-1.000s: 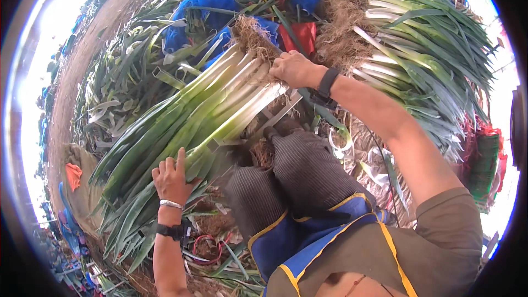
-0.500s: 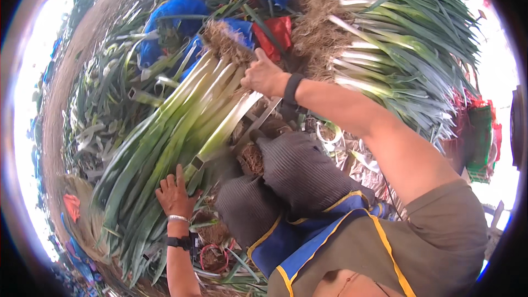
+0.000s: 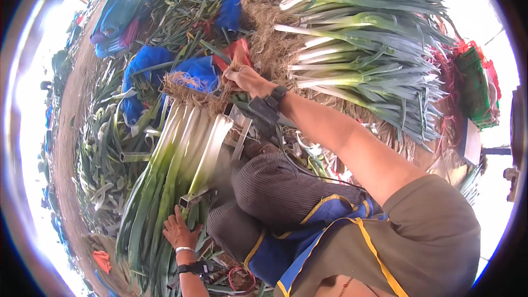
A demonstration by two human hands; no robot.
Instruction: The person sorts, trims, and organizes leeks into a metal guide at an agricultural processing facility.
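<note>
A bundle of leeks (image 3: 177, 154) lies across a metal frame (image 3: 242, 137) in front of my knees, white ends and roots (image 3: 190, 87) away from me, green leaves toward the lower left. At the rightmost root end, my right hand (image 3: 245, 80) has its fingers pinched on root strands; the fingertips are partly hidden. My left hand (image 3: 180, 232) rests open, fingers spread, on the leaves near my knee. Just above it, a square metal tube end (image 3: 192, 198) sticks out beside the leeks.
A large pile of leeks (image 3: 374, 49) lies at the upper right, roots facing left. Behind my right hand is a red bag (image 3: 239, 52); blue bags (image 3: 195, 71) lie beside it. Loose leaf scraps (image 3: 104, 159) cover the left. A green crate (image 3: 477, 85) stands far right.
The view has shifted. The leek bundle now lies straighter, its root ends swung left. My right hand has gone from the stalks' side to the roots; my left hand stays on the leaves.
</note>
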